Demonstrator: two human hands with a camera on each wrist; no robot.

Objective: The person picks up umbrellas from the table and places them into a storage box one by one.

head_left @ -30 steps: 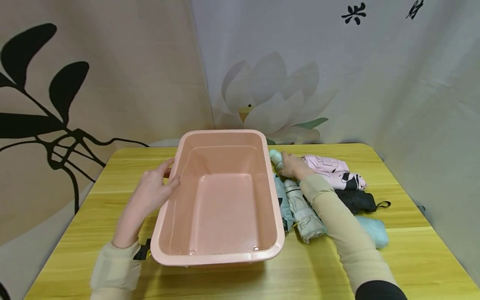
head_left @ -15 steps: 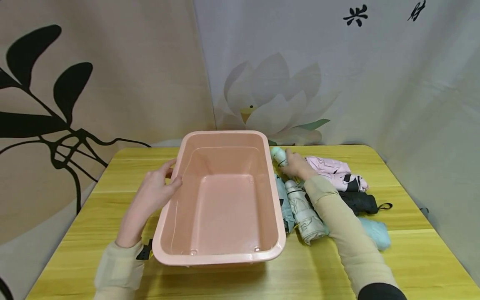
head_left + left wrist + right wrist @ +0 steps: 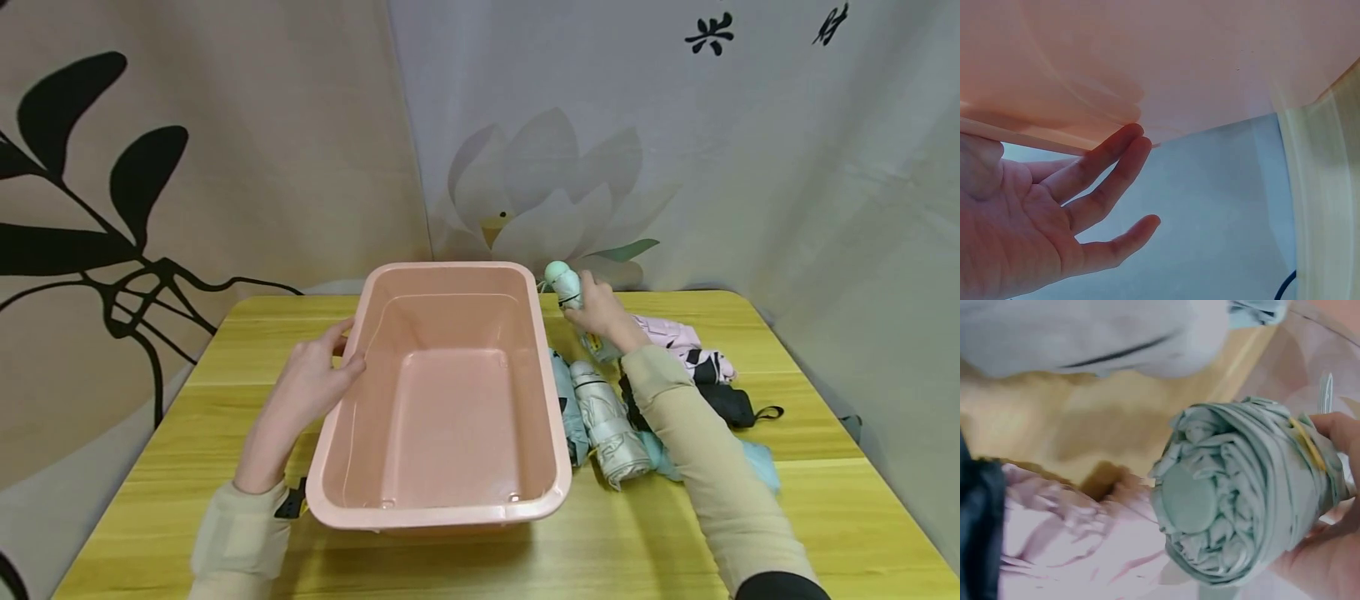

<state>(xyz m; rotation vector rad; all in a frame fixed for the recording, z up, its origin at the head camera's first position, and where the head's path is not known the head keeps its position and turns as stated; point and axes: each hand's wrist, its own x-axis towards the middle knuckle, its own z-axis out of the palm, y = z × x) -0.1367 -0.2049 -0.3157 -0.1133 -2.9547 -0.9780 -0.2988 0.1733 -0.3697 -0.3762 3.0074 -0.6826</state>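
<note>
A pink plastic tub [image 3: 450, 417] stands tilted toward me at mid-table. My left hand [image 3: 311, 377] holds its left rim, thumb over the edge; in the left wrist view, fingertips [image 3: 1138, 134] touch the outer wall. Beyond the tub's right side, my right hand [image 3: 606, 317] grips a folded mint-green umbrella [image 3: 566, 286], its rounded end pointing up and left. The right wrist view shows this umbrella's rolled fabric end [image 3: 1241, 487] up close, above the table. Near the right forearm lie a pale grey-green folded umbrella [image 3: 611, 425] and a blue-grey one [image 3: 572, 417], partly hidden by the tub.
Right of the forearm lie folded pink umbrellas [image 3: 708, 365] and a black one [image 3: 723, 404] with a wrist loop. A light-blue one [image 3: 763, 462] is partly covered by the sleeve. The wooden table [image 3: 847, 500] ends at a printed curtain [image 3: 787, 208] behind.
My right hand has lifted the mint-green umbrella from the table's back and drawn it slightly right, its end now tilted up. The left hand and tub have stayed in place.
</note>
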